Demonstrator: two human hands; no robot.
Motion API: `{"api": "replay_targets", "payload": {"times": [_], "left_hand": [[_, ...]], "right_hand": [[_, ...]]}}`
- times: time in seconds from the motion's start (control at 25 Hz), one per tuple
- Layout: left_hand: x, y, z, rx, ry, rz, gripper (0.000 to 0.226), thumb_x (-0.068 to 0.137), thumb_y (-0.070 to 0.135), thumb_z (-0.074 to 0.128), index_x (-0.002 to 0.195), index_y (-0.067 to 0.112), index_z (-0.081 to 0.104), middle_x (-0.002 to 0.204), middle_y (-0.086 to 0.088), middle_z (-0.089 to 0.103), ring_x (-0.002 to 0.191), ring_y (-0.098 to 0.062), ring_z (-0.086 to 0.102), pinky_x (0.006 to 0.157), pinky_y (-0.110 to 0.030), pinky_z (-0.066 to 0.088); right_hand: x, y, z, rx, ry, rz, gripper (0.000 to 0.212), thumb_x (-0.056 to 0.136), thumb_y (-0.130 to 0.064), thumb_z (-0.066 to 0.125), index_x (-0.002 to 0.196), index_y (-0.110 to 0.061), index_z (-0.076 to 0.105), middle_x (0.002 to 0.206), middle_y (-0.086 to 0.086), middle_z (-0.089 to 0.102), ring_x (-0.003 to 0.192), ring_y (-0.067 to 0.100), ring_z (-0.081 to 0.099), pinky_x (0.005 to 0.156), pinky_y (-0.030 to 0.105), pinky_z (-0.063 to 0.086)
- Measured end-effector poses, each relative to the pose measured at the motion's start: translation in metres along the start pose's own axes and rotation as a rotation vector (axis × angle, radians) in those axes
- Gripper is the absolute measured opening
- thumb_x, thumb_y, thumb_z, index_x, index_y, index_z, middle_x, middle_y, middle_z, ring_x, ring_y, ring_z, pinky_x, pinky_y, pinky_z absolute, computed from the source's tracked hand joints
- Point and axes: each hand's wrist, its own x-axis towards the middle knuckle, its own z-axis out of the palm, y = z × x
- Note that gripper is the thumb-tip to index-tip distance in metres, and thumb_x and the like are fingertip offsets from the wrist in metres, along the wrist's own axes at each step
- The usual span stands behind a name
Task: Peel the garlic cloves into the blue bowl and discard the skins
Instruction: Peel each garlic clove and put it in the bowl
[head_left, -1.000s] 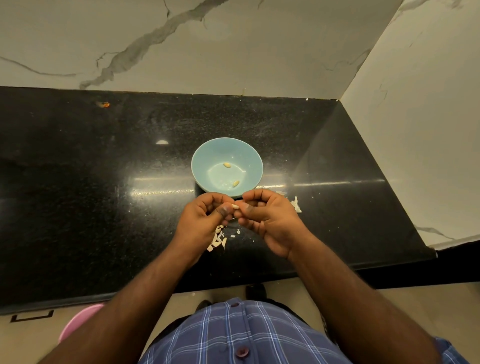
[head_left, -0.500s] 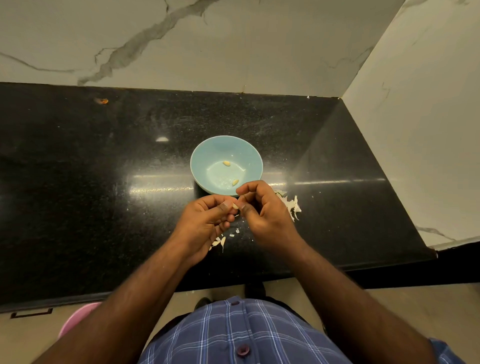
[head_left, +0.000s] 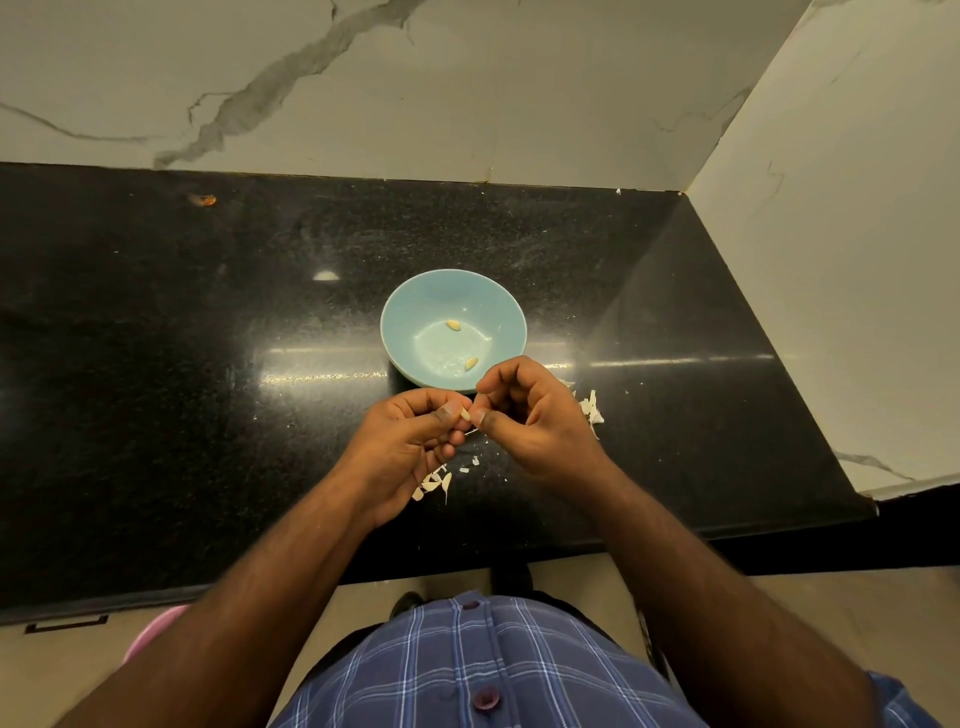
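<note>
Black speckled stone makes up the worktop, set into a corner of pale marble-veined walls. Near its front edge stands the blue bowl, round and shallow, holding two peeled cloves well apart from each other; both are small, pale yellow and glossy, the farther one lying roughly crosswise, the nearer one tilted with its tip toward the far right. Just in front of the bowl, above the worktop, the left hand and the right hand meet around a single garlic clove. Only a small pale, pointed end of it shows between the thumbs, so its long axis cannot be told. The fingers of the left hand are curled and pinch the clove against the thumb; the right hand's fingers are curled too, thumb and fingertip nipping at the clove's exposed end. White papery skins lie scattered on the worktop beneath the left hand, and a second heap of skins sits just right of the right hand.
</note>
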Motion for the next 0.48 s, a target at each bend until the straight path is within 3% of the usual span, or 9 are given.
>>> {"api": "replay_targets", "payload": {"times": [0.16,0.32,0.48], "left_hand": [[-0.002,0.001,0.000,0.019,-0.033,0.000,0.015,0.098,0.003,0.058,0.096,0.002,0.073,0.076,-0.006,0.069,0.065,-0.009,0.060,0.059,-0.015,0.051],[-0.005,0.002,0.001,0.019,-0.075,-0.022,0.013,0.097,0.005,0.059,0.095,0.003,0.072,0.076,-0.006,0.069,0.063,-0.008,0.061,0.058,-0.015,0.052],[-0.005,0.000,0.001,-0.017,-0.070,-0.075,0.012,0.097,0.005,0.060,0.099,0.004,0.072,0.080,-0.007,0.071,0.065,-0.009,0.064,0.058,-0.016,0.053]], "right_hand": [[0.000,0.004,0.002,-0.075,0.025,-0.021,0.024,0.093,0.001,0.063,0.102,-0.021,0.058,0.082,0.005,0.065,0.073,0.021,0.061,0.068,0.040,0.056],[-0.001,0.012,-0.003,-0.186,0.110,-0.004,0.020,0.095,-0.006,0.062,0.102,-0.024,0.061,0.082,-0.003,0.064,0.072,0.018,0.061,0.066,0.037,0.055],[-0.002,0.025,-0.021,-0.328,0.184,0.057,0.020,0.099,-0.010,0.060,0.105,-0.025,0.072,0.092,-0.009,0.065,0.078,-0.002,0.059,0.069,0.013,0.045]]}}
